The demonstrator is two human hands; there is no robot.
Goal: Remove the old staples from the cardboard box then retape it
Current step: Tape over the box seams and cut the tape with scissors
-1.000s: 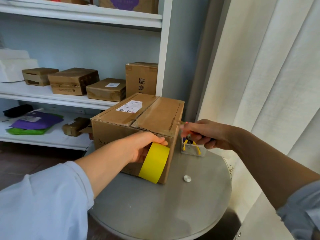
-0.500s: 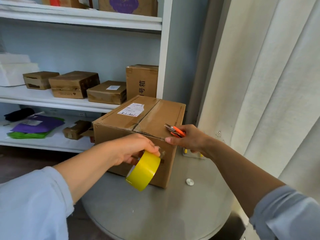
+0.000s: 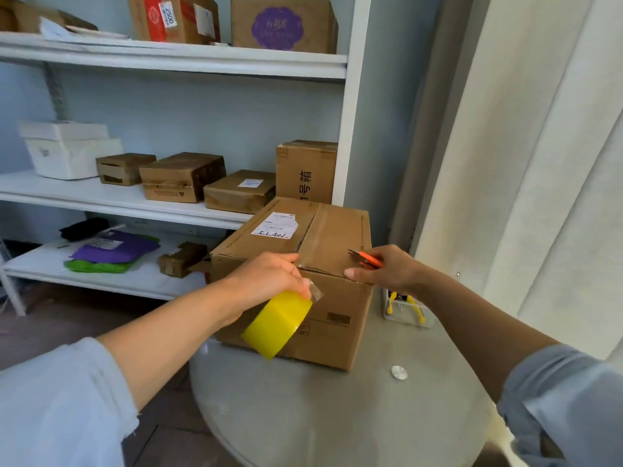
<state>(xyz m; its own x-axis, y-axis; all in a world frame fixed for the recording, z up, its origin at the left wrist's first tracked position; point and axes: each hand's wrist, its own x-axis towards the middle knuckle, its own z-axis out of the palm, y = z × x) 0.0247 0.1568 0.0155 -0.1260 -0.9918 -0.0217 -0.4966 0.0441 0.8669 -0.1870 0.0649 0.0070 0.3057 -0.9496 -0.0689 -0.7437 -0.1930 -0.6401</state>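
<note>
I see the left hand (image 3: 269, 278) gripping the yellow tape roll (image 3: 276, 323) against the cardboard box (image 3: 332, 308), while the right hand (image 3: 387, 269) clutches orange-handled scissors (image 3: 367, 259) at its top edge.

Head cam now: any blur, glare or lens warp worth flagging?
Head view: soft daylight, no harsh glare; the curtain runs bright but keeps its folds. Wide-angle warp bows the shelf post and leans the frame edges. Box, tape roll, left hand and right hand are fairly sharp; near sleeves go soft.
</note>
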